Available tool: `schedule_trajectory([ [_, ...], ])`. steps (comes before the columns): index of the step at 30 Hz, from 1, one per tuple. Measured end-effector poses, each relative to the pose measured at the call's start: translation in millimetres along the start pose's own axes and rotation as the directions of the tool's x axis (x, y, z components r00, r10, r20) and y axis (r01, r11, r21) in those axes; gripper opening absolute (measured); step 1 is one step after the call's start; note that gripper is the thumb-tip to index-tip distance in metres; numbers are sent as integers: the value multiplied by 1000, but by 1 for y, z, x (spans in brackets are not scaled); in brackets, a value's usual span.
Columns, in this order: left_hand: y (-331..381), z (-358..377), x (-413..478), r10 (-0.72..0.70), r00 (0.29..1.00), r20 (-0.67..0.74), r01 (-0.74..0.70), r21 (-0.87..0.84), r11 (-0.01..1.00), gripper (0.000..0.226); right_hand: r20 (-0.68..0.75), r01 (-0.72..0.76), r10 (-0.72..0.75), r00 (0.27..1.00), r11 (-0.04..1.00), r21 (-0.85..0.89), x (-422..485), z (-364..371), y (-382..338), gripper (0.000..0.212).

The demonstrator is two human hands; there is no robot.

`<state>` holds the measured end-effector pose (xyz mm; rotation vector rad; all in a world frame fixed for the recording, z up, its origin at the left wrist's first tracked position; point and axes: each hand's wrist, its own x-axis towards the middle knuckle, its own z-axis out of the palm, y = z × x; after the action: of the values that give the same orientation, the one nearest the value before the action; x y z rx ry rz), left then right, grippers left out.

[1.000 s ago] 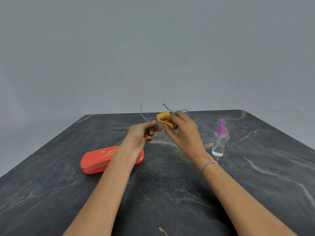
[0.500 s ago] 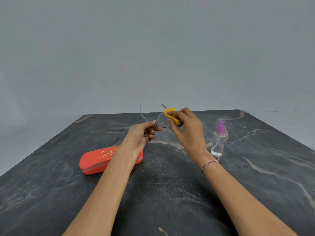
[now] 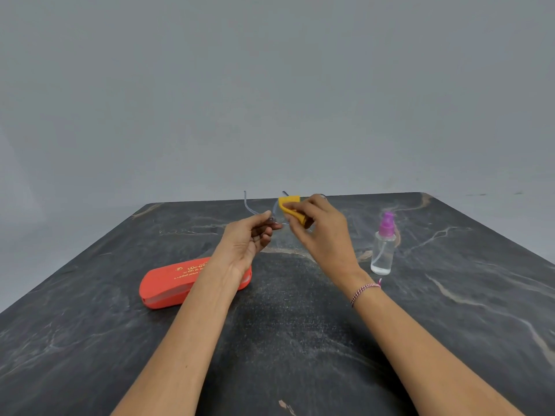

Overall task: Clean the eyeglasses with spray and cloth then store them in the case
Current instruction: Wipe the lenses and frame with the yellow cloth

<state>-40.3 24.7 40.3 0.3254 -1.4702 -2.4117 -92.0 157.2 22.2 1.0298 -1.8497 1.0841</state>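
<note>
Thin-framed eyeglasses (image 3: 249, 205) hang in the air over the far middle of the table, their temples pointing up and away. My left hand (image 3: 246, 240) pinches the frame at its left hinge. My right hand (image 3: 321, 232) pinches a folded yellow cloth (image 3: 289, 207) around one lens, so most of that lens is hidden. A red-orange glasses case (image 3: 168, 283) lies shut on the table to the left, partly behind my left forearm. A clear spray bottle (image 3: 383, 246) with a purple pump top stands upright to the right.
The dark marbled table (image 3: 300, 340) runs to a far edge just behind the hands, with side edges slanting off left and right. A plain grey wall rises beyond it. A small pale chip lies near the front edge.
My right hand has slid the yellow cloth a little up and left along the lens. My left hand has kept its pinch on the frame, almost still.
</note>
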Motion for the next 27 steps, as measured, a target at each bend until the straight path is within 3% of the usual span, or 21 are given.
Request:
schedule_trajectory([
  [4, 3, -4, 3, 37, 998, -44, -40, -60, 997, 16, 135, 96, -96, 986, 995, 10, -3, 6, -4, 21],
  [11, 2, -1, 1, 24, 1000, -5, -24, -45, 999, 17, -68, -20, 18, 997, 999, -35, 3, -3, 5, 20],
  [18, 5, -4, 1, 33, 999, -20, -35, -94, 995, 15, 128, 137, -139, 982, 990, 25, -2, 4, -2, 24],
  [27, 7, -4, 1, -7, 1000, 6, 7, -78, 997, 18, -58, 35, -39, 998, 997, -70, 3, -8, 9, 19],
])
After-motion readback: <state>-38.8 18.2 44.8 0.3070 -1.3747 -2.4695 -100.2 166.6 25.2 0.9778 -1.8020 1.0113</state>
